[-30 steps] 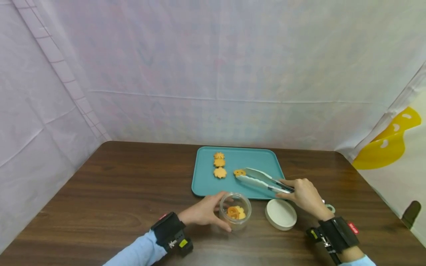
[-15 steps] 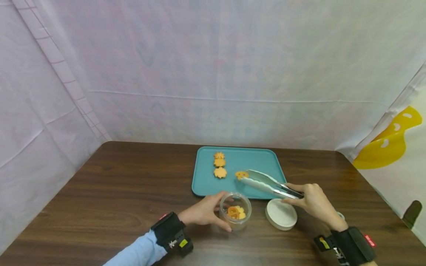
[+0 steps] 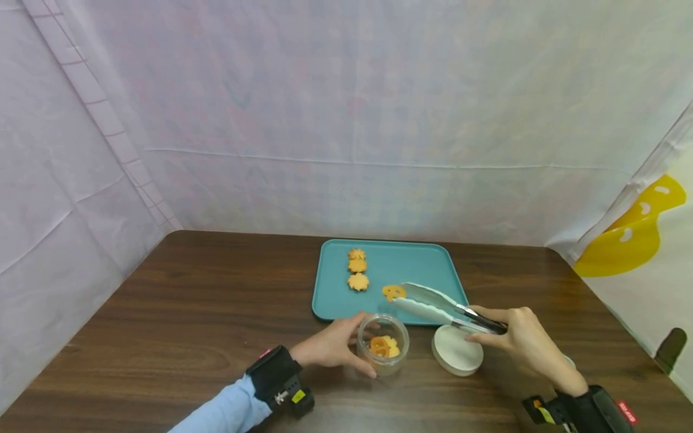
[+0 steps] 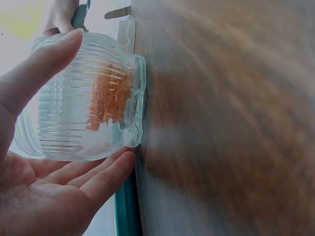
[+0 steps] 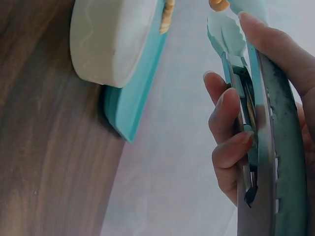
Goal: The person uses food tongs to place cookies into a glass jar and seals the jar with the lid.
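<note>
My left hand holds a clear glass jar, thumb on one side and fingers on the other. Ridged glass shows in the left wrist view, with cookies stacked inside near the base. My right hand grips a pair of tongs with pale scalloped tips and metal arms. Between those tips is a pretzel-shaped cookie, seen over the front part of the blue tray. In the right wrist view the fingers wrap the tongs' arms, and part of the cookie shows at the top edge.
Three flower-shaped cookies lie in a column on the tray's left half. A round white lid sits on the dark wooden table, right of the jar and below the tongs. A pale cloth wall stands behind the table.
My right hand has drawn back to the right and toward me, carrying the tongs and the pretzel-shaped cookie slightly nearer. The left hand and jar have stayed in place.
</note>
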Motion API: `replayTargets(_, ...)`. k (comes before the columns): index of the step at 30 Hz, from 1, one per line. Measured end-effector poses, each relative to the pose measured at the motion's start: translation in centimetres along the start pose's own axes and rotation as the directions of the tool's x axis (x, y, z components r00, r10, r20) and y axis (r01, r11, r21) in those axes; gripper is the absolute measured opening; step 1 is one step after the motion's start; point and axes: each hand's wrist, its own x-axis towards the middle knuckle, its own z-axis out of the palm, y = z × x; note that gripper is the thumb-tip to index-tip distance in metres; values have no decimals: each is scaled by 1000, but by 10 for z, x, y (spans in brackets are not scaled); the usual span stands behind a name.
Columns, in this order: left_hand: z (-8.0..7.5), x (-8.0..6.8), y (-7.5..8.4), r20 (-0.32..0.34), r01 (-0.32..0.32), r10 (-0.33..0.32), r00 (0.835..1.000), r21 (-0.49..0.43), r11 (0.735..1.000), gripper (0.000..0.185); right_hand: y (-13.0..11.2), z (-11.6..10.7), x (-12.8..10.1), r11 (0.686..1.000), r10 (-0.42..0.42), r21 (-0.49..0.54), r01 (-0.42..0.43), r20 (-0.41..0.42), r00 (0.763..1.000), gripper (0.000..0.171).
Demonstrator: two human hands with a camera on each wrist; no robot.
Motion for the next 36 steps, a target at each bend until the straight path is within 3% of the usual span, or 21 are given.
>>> replayTargets(10,0,0,-1,-1,-6,6,1000,-8,1000,73,-9,-8,-8,989,-115,84,119,-45,992,44)
replayTargets(21,1,1,-2,-19,7,-6,1000,46,999,74,-18,-11,-13,968,-210,138,212,-27,977,48)
replayTargets(31,1,1,-2,-11,5,-5,1000,-1,1000,76,-14,-8,-22,953,-237,203,223,47,970,49)
replayTargets(36,0,0,-1,-14,-14,14,1000,20,1000,75,-13,-8,-21,950,-245,216,225,70,967,48)
